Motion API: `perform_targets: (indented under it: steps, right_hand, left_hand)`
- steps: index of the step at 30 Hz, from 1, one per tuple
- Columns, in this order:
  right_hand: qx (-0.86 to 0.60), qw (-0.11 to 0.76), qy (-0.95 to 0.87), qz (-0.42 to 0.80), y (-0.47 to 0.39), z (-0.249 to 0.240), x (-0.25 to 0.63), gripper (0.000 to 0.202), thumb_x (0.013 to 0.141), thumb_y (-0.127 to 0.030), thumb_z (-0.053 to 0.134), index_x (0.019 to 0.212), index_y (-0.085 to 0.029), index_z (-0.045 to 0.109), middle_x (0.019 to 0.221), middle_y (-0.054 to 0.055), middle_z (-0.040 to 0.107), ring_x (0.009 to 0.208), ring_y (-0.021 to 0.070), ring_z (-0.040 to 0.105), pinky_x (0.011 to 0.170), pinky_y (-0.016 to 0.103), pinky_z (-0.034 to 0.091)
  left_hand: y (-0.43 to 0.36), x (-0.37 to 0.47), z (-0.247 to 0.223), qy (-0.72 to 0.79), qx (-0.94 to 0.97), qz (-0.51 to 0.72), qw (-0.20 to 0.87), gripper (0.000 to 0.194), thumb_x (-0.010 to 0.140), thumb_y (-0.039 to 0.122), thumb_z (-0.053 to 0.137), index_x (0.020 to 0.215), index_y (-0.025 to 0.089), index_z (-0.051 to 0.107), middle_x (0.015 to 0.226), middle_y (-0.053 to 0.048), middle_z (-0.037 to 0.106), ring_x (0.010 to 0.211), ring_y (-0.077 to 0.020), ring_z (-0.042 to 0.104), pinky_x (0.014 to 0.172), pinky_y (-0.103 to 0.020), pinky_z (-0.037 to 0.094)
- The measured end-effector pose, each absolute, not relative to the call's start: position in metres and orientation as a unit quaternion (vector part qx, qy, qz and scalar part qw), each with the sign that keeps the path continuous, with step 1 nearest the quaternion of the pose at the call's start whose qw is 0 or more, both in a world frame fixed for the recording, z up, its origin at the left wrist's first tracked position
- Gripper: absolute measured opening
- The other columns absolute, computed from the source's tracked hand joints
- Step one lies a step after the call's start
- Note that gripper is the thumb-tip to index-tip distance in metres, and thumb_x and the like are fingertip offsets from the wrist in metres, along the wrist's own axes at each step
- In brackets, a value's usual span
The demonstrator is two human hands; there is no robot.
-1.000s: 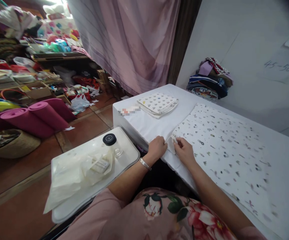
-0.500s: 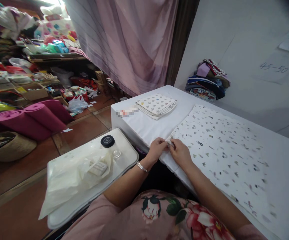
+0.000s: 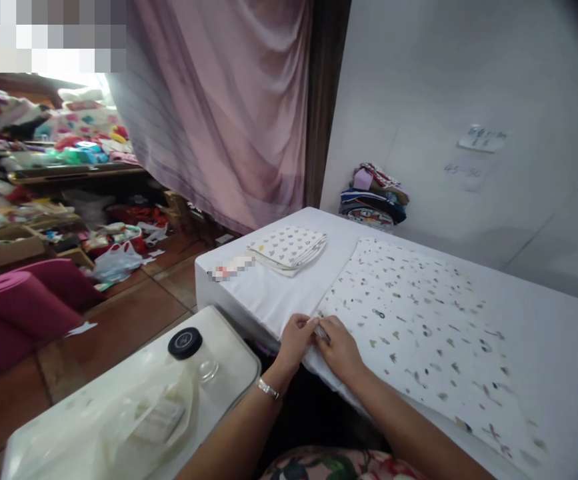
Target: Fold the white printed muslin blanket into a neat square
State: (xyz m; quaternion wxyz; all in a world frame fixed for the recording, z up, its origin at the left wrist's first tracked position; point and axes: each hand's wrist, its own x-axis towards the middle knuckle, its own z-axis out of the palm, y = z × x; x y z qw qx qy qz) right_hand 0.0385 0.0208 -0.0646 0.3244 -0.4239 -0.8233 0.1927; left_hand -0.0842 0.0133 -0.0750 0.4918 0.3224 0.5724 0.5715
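A white cloth with small printed figures [image 3: 413,327] lies spread on the white-covered table [image 3: 269,303]. At its near left corner my left hand [image 3: 297,339] pinches the cloth's edge, its fingers closed. My right hand [image 3: 337,347] is closed right beside it, gripping a bunched bit of the same corner. The two hands' fingertips nearly touch, and they cover most of the corner. Farther back, a folded cloth with a grey print [image 3: 289,248] rests on the table, with a small card [image 3: 231,268] at its left.
A white side table [image 3: 93,393] at the lower left bears a black-lidded jar [image 3: 185,343] and a plastic bag with a pale packet [image 3: 161,419]. Pink rolls [image 3: 23,300] lie on the floor. A curtain [image 3: 229,100] hangs behind; folded clothes [image 3: 373,197] are stacked by the wall.
The head view has tilted up and turned right, so things appear lower and farther left. Both hands stay at the cloth's corner, with slightly shifted fingers.
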Motion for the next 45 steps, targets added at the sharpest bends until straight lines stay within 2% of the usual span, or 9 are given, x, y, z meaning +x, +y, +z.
perform_targets:
  steps: [5,10,17,21,24,30,34,39,45]
  right_hand:
    - [-0.399,0.308,-0.842,0.194,0.012,-0.059,0.041,0.036,0.077,-0.009,0.046,0.109,-0.021,0.057,0.103,0.006,0.056,0.098,0.0192,0.051,0.086,0.031,0.044]
    - [-0.404,0.238,-0.876,0.118,-0.002,-0.062,0.083,0.03,0.079,-0.012,0.045,0.104,-0.019,0.059,0.1,0.008,0.057,0.092,0.0204,0.051,0.081,0.035,0.044]
    - [-0.521,0.187,-0.832,-0.027,-0.064,-0.072,0.255,0.027,0.087,-0.023,0.044,0.107,-0.016,0.061,0.11,0.013,0.06,0.102,0.0236,0.053,0.089,0.041,0.043]
    - [-0.665,0.155,-0.726,-0.086,-0.14,-0.075,0.362,0.029,0.086,-0.026,0.045,0.104,-0.014,0.064,0.109,0.014,0.062,0.102,0.0249,0.056,0.09,0.041,0.045]
    - [-0.767,0.176,-0.608,-0.103,-0.187,-0.08,0.402,0.03,0.084,-0.03,0.044,0.096,-0.015,0.068,0.105,0.014,0.065,0.1,0.0261,0.059,0.087,0.04,0.047]
    - [-0.79,0.254,-0.557,-0.011,-0.182,-0.076,0.372,0.03,0.084,-0.031,0.043,0.1,-0.019,0.065,0.102,0.009,0.066,0.098,0.0219,0.059,0.089,0.038,0.046]
    - [-0.785,0.232,-0.573,0.03,-0.153,-0.062,0.343,0.029,0.083,-0.031,0.047,0.103,-0.018,0.063,0.101,0.008,0.064,0.097,0.021,0.056,0.086,0.033,0.044]
    - [-0.813,0.194,-0.543,0.08,-0.139,-0.058,0.339,0.031,0.082,-0.032,0.049,0.105,-0.017,0.063,0.091,0.007,0.063,0.082,0.018,0.057,0.072,0.028,0.043]
    - [-0.822,0.269,-0.49,0.108,-0.138,-0.064,0.338,0.031,0.077,-0.03,0.051,0.103,-0.017,0.063,0.088,0.004,0.064,0.075,0.0154,0.056,0.071,0.027,0.042]
  left_hand:
    - [0.015,-0.087,-0.073,0.557,0.297,0.564,0.532,0.018,0.071,0.024,0.063,0.078,0.017,0.049,0.062,0.005,0.054,0.054,-0.0086,0.055,0.051,-0.02,0.047]
    - [0.022,-0.097,-0.067,0.629,0.348,0.489,0.495,0.015,0.073,0.014,0.056,0.084,0.017,0.048,0.058,0.005,0.052,0.05,-0.0099,0.055,0.049,-0.022,0.049]
    - [0.031,-0.11,-0.057,0.685,0.444,0.388,0.427,0.029,0.069,0.022,0.059,0.095,0.015,0.051,0.066,0.0,0.06,0.053,-0.0135,0.06,0.045,-0.022,0.047]
    - [0.042,-0.116,-0.058,0.695,0.459,0.336,0.439,0.041,0.065,0.029,0.062,0.102,0.014,0.052,0.065,-0.001,0.061,0.05,-0.0158,0.06,0.044,-0.026,0.049]
    - [0.046,-0.118,-0.057,0.694,0.445,0.325,0.464,0.049,0.062,0.032,0.064,0.107,0.015,0.052,0.065,0.0,0.063,0.051,-0.0169,0.061,0.046,-0.028,0.051]
    - [0.05,-0.115,-0.05,0.709,0.426,0.297,0.478,0.057,0.059,0.03,0.063,0.112,0.012,0.053,0.061,-0.001,0.063,0.052,-0.0165,0.061,0.047,-0.026,0.049]
    - [0.05,-0.115,-0.051,0.702,0.415,0.307,0.49,0.061,0.058,0.032,0.065,0.114,0.011,0.053,0.063,-0.001,0.063,0.051,-0.0153,0.06,0.046,-0.025,0.049]
    - [0.049,-0.117,-0.052,0.703,0.411,0.309,0.49,0.061,0.056,0.034,0.067,0.111,0.013,0.055,0.065,-0.001,0.063,0.052,-0.0146,0.059,0.046,-0.025,0.049]
    - [0.044,-0.112,-0.042,0.706,0.42,0.299,0.486,0.062,0.054,0.036,0.066,0.111,0.012,0.056,0.064,-0.003,0.064,0.054,-0.0152,0.061,0.046,-0.023,0.049]
